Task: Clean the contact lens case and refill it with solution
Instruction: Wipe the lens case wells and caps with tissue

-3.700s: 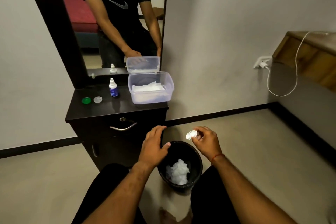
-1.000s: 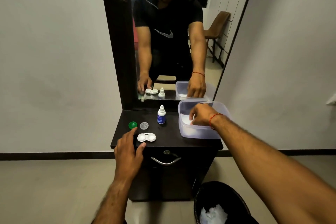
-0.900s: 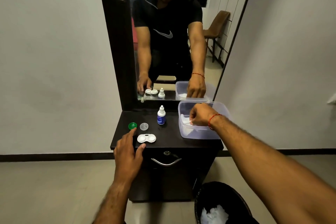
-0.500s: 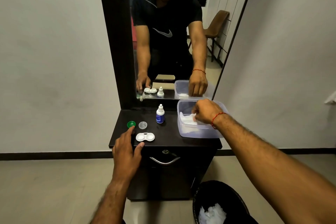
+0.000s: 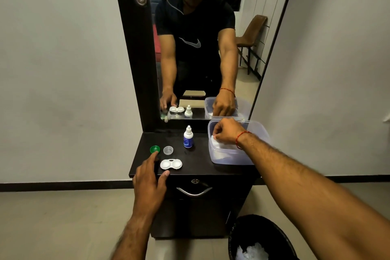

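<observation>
The white contact lens case (image 5: pixel 171 164) lies uncapped on the dark cabinet top (image 5: pixel 198 162). Its green cap (image 5: pixel 155 149) and clear cap (image 5: pixel 168 150) lie just behind it. A small solution bottle (image 5: pixel 188 140) with a blue label stands upright further back. My left hand (image 5: pixel 150 179) rests with spread fingers at the cabinet's front edge, just left of the case, not holding it. My right hand (image 5: pixel 226 131) reaches into the clear plastic box (image 5: pixel 234 159) and pinches a white tissue (image 5: pixel 215 142) at its top.
A mirror (image 5: pixel 202 44) rises behind the cabinet top and reflects a person wearing a headset. The drawer below has a metal handle (image 5: pixel 194 191). A black bin (image 5: pixel 261 238) with crumpled white tissue stands on the floor at lower right.
Earlier I held the case over the bin; it now lies on the cabinet. In the last second my right hand has closed on a tissue in the box and lifted slightly. My left hand stays put.
</observation>
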